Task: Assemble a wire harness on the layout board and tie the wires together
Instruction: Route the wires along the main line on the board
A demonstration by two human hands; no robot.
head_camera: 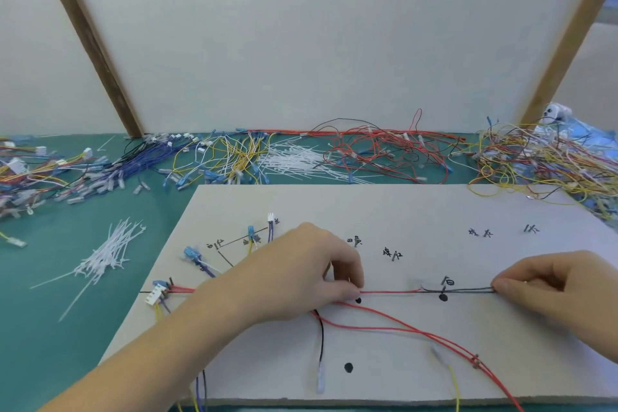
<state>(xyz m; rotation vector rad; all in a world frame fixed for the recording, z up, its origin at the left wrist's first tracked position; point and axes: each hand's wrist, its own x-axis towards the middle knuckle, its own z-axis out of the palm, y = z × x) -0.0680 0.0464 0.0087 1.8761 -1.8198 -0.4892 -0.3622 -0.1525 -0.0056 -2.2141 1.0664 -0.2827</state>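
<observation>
A grey layout board (434, 211) lies in front of me with pegs, black dots and handwritten labels. A red wire (389, 292) runs along its drawn line and joins a dark grey wire (468, 291). My left hand (301, 278) pinches the red wire near a black dot. My right hand (561, 288) pinches the far end of the grey wire, holding the run straight. A white connector (155, 293) sits at the left end of the line. Loose red wires (418, 331) trail toward the lower right.
Loose white cable ties (107, 254) lie on the green table left of the board; more (301, 160) lie behind it. Piles of blue, yellow and red wires (368, 150) line the back edge by a white wall panel. Blue terminals (192, 254) sit on the board's left.
</observation>
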